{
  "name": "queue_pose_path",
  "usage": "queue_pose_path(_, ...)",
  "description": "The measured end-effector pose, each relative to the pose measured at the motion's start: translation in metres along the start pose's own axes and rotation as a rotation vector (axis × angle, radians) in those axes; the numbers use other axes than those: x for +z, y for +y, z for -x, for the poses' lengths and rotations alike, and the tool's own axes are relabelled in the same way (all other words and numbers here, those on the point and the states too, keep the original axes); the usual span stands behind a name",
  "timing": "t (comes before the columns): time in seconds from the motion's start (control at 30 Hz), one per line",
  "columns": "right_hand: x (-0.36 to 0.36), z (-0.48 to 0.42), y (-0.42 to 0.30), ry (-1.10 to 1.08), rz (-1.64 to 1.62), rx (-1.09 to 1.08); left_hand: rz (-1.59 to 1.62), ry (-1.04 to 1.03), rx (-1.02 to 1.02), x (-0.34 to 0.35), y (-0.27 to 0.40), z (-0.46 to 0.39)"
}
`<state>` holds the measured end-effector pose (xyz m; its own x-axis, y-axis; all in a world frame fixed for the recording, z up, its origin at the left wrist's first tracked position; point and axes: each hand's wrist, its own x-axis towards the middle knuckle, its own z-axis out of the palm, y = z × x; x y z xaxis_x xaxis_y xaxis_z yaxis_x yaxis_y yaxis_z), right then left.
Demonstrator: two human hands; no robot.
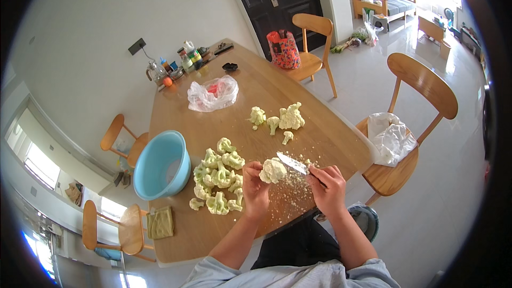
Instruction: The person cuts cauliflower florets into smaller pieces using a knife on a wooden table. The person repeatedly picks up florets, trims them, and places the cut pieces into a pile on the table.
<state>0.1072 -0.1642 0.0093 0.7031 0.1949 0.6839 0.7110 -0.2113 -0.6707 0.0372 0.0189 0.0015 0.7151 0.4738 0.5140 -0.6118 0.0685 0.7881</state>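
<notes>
My left hand (256,188) grips a cauliflower floret (273,170) above the wooden table. In my right hand (329,186) is a knife (295,163), its blade pointing up and left, with the tip close to the floret's upper right side. Whether the blade touches the floret I cannot tell. Small cauliflower crumbs (290,198) lie scattered on the wood beneath both hands. To the left of my left hand spreads a pile of cut florets (218,174), partly hidden by that hand. Farther back sit a larger cauliflower chunk (292,118) and several smaller pieces (257,116).
A blue plastic basin (162,164) stands at the table's (192,240) left edge, near a folded green cloth (160,223). Behind lies a clear plastic bag (213,94); bottles (194,56) line the wall end. A chair (394,174) holding a white bag (390,140) is at right, near a bin (365,220).
</notes>
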Motion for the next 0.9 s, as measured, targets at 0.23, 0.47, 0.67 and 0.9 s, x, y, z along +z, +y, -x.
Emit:
queue_pose_path(0.23,-0.001,-0.003,-0.019,-0.106,-0.121,-0.023,-0.155,-0.058,0.039,-0.004,-0.005,-0.001)
queue_pose_path(0.47,-0.001,0.001,-0.008,-0.018,-0.049,0.069,-0.345,-0.060,0.113,-0.004,0.000,0.000)
queue_pose_path(0.67,-0.005,0.001,-0.003,0.020,-0.017,0.144,-0.554,-0.103,0.205,0.000,0.008,-0.002)
queue_pose_path(0.9,-0.008,0.004,0.005,-0.013,0.129,0.132,-0.922,-0.104,0.438,-0.006,0.014,-0.004)
